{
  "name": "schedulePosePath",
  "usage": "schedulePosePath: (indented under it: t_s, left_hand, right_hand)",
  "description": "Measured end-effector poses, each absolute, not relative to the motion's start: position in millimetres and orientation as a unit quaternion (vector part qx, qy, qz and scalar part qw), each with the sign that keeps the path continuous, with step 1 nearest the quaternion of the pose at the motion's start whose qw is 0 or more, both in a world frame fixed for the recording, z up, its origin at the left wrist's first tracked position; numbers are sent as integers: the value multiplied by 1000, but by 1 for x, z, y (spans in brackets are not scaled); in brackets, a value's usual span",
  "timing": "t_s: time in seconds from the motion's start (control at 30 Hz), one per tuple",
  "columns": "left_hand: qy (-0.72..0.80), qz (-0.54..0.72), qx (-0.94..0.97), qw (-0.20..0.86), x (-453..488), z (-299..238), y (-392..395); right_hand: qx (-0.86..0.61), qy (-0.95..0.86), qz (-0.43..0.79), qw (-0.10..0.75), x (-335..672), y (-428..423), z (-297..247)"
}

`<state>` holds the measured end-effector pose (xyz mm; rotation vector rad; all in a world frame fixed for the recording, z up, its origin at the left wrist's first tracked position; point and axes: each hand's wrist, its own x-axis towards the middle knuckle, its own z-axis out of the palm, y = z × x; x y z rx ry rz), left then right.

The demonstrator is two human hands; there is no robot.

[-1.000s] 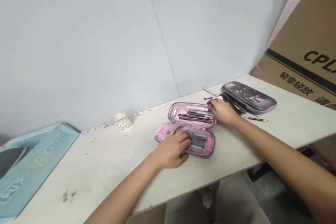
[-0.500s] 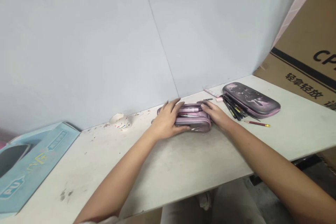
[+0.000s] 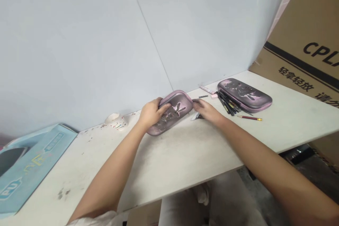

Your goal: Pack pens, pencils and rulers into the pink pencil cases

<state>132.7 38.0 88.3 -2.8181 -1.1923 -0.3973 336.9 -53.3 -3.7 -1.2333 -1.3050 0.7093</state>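
My left hand (image 3: 153, 114) is closed around the left side of a dark grey and pink pencil case (image 3: 173, 111), thumb across its lid. The case is tilted, with its embossed, shiny lid turned toward me, so its opening edge is hidden. At the case's right end, the fingers of my right hand (image 3: 208, 110) are pinched at its rim; whether they hold the zipper pull cannot be made out. Below that hand a small pale and dark pointed object (image 3: 196, 117) shows partly. A similar pencil case (image 3: 246, 95) lies flat to the right.
Several dark pens (image 3: 227, 106), a pink eraser (image 3: 214, 96), a pink tube (image 3: 206, 89) and a red pencil (image 3: 250, 117) lie beside the second case. A paper cup (image 3: 116, 121) and a blue box (image 3: 39, 164) are left; a carton (image 3: 304, 42) stands right.
The pencil case was open with pens showing inside; now its lid covers them. It has been lifted and tilted toward me. My left hand has moved from across its top to its left side.
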Motion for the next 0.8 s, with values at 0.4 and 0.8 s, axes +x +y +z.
schedulePosePath:
  t_s: [0.4,0.8]
  left_hand:
    - [-418,-164,-893,-5,117,85,19]
    - [-413,-139,-898,55,123,77,14]
  right_hand:
    - [-603,-705,31,371,317,-56,-15]
    - [-613,-750,-140,207,343,-66,-5]
